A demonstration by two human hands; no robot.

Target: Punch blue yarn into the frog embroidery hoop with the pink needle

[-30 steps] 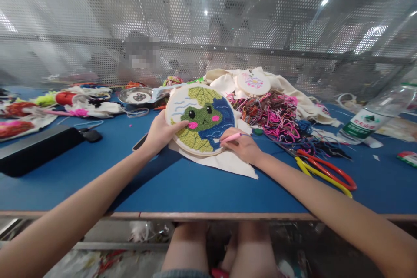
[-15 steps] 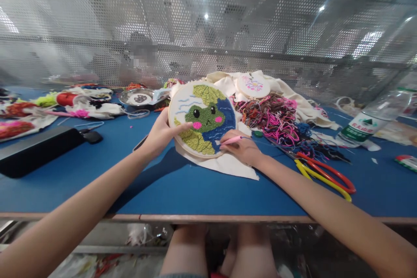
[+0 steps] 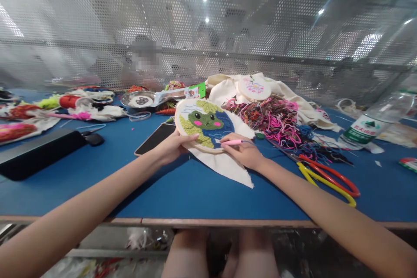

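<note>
Back from the front edge of the table (image 3: 156, 202), the left hand's (image 3: 171, 147) fingers pinched the hoop (image 3: 208, 127); the right hand's (image 3: 243, 153) pinched a pink pen (image 3: 233, 142). A slack left grip risked tipping the hoop.

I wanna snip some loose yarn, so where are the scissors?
In the head view, the scissors lie on the blue table, right of the right hand and beside the yarn pile.

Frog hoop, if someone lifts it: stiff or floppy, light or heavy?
The frog hoop should feel stiff, as its round rim looks unbent. The white cloth beyond the rim will likely flop, since its corner spreads loose. Probably light: the rim looks thin, and the left hand grips just one edge.
</note>
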